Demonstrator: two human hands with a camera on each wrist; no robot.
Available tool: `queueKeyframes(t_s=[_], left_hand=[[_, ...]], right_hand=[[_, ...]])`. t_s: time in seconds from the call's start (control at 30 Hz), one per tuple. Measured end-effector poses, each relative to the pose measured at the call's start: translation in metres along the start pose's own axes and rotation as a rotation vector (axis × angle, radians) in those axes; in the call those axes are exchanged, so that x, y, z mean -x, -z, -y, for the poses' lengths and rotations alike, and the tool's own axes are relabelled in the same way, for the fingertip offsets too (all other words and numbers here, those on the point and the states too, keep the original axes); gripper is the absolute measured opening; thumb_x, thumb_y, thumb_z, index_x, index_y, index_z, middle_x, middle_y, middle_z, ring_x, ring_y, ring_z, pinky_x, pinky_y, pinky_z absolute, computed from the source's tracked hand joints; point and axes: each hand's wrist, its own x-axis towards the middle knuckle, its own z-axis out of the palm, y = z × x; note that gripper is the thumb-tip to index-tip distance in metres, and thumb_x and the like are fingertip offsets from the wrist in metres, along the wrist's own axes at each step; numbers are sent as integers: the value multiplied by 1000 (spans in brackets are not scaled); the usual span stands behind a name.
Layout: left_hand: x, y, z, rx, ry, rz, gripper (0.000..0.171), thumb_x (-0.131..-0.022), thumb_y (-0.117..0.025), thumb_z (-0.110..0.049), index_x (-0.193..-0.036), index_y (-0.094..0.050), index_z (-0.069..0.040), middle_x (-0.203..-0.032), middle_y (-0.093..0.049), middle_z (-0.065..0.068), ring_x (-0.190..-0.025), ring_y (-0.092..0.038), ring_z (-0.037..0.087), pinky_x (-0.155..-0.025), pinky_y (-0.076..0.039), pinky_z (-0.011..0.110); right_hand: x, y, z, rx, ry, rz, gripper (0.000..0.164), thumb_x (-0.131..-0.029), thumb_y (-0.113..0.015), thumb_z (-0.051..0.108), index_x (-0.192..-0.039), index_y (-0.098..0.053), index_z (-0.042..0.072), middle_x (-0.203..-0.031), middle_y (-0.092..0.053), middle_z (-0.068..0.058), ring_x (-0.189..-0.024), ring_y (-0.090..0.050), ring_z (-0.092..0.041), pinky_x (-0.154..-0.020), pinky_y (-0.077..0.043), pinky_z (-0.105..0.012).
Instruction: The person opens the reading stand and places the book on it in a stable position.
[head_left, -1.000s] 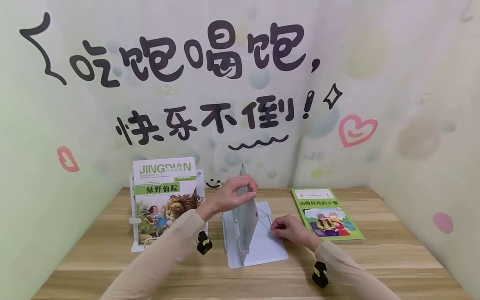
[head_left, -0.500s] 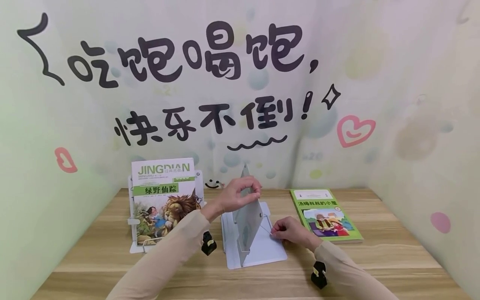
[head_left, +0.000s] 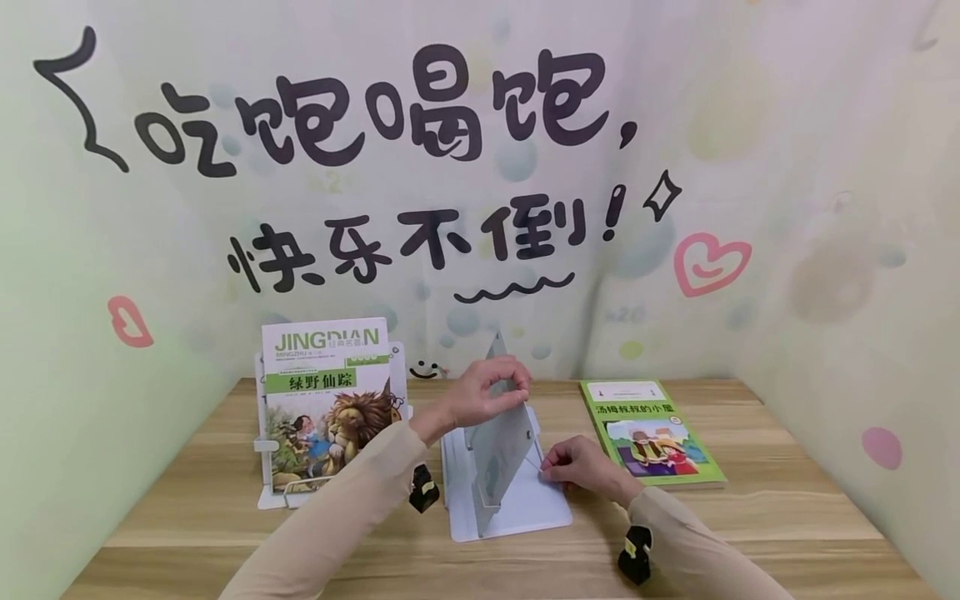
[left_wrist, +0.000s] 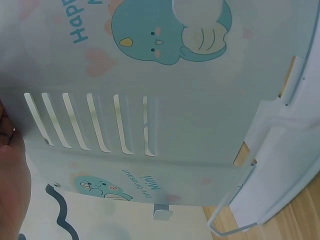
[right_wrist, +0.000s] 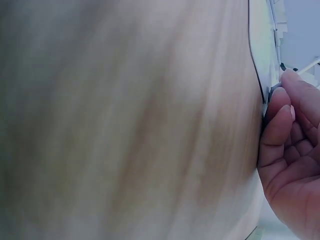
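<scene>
A white metal book stand (head_left: pixel 517 521) has its base flat on the table and its hinged panel (head_left: pixel 498 467) raised, leaning right. My left hand (head_left: pixel 487 392) grips the panel's upper edge, fingers curled over it. In the left wrist view the panel (left_wrist: pixel 200 125) shows slots and blue dinosaur prints; only part of the left hand (left_wrist: pixel 10 175) shows at the left edge. Over the right side of the base, my right hand (head_left: pixel 581 467) pinches the stand's thin wire support (head_left: pixel 534 458). The right wrist view shows that wire (right_wrist: pixel 307 66) at the fingertips of the right hand (right_wrist: pixel 295 150).
At the left, a lion-covered book (head_left: pixel 330 408) stands upright on another white book stand (head_left: pixel 266 446). A green-edged book (head_left: pixel 660 442) lies flat right of my right hand. Behind the wooden table (head_left: pixel 525 571) hangs a printed curtain (head_left: pixel 337 200).
The left hand has moved right and slightly down, and the panel tilts further right with it. The right hand stays nearly in place at the wire support.
</scene>
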Motion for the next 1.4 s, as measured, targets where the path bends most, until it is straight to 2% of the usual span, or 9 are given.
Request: queueKeyframes(t_s=[0.27, 0.67, 1.03, 1.4], left_hand=[[-3, -5, 2, 0, -1, 2, 4, -86, -61, -7, -82, -60, -7, -93, -64, 14, -94, -56, 16, -89, -46, 29], [-5, -9, 3, 3, 7, 19, 6, -87, -60, -11, -83, -60, -6, -94, -63, 12, -96, -55, 17, -90, -46, 29], [-7, -14, 3, -22, -29, 25, 5, -86, -60, -7, -82, -60, -8, -93, -63, 8, -93, -56, 15, -86, -48, 27], [-9, -18, 2, -12, -10, 22, 5, -86, -60, -9, -82, -60, -7, -93, -64, 8, -93, -55, 15, -87, -47, 27]], right_hand=[[1, 0, 0, -18, -7, 11, 9, -85, -68, 11, -84, -67, 2, -67, -58, 2, -58, -49, -9, -51, -42, -20], [1, -2, 3, -19, -39, 19, 10, -86, -68, 13, -86, -67, 3, -69, -58, 2, -60, -50, -10, -53, -43, -21], [1, -3, 3, -18, -27, 22, 11, -85, -68, 14, -85, -67, 3, -70, -59, 3, -61, -50, -10, -54, -43, -20], [2, -3, 3, -16, -30, 36, 10, -87, -66, 13, -87, -67, 3, -72, -59, 3, -64, -50, -11, -56, -42, -20]])
